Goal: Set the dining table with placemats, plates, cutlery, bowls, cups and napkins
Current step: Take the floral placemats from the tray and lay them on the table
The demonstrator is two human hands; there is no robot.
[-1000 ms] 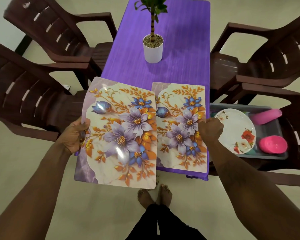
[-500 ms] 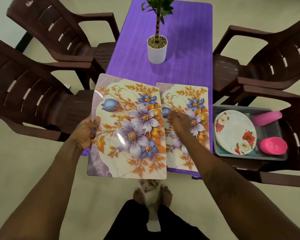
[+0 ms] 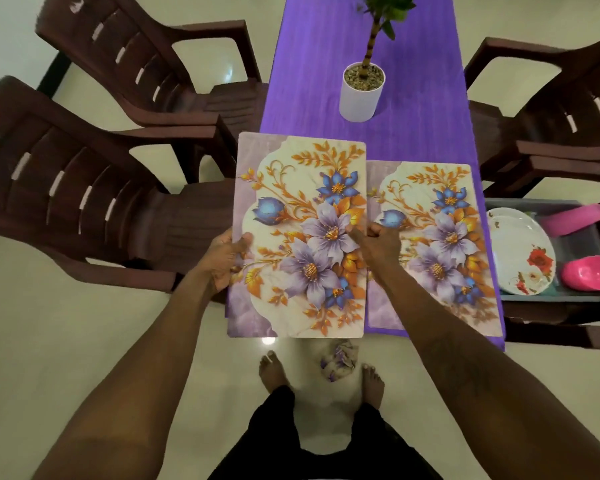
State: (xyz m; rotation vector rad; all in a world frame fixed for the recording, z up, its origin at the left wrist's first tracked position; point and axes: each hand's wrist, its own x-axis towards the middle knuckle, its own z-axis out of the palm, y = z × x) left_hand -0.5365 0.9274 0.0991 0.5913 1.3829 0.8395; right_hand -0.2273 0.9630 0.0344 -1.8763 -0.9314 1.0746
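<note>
Both hands on the left floral placemat (image 3: 302,237): left hand (image 3: 222,259) pinching its left edge, right hand (image 3: 378,244) closed on its right edge. Held over the desk's (image 3: 413,133) near left corner, overhanging the near edge. Second floral placemat (image 3: 437,251) flat at the near right corner, just beside it. White plant pot (image 3: 361,95) mid-desk. Grey tray (image 3: 568,297) on the right chair, with floral plate (image 3: 520,251), pink bowl (image 3: 591,273), pink cup (image 3: 574,220).

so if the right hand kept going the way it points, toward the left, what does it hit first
Probably the held floral placemat: the right hand already pinches its right edge, so further left lies its flowered face, then the left hand. Depth is unclear.
</note>
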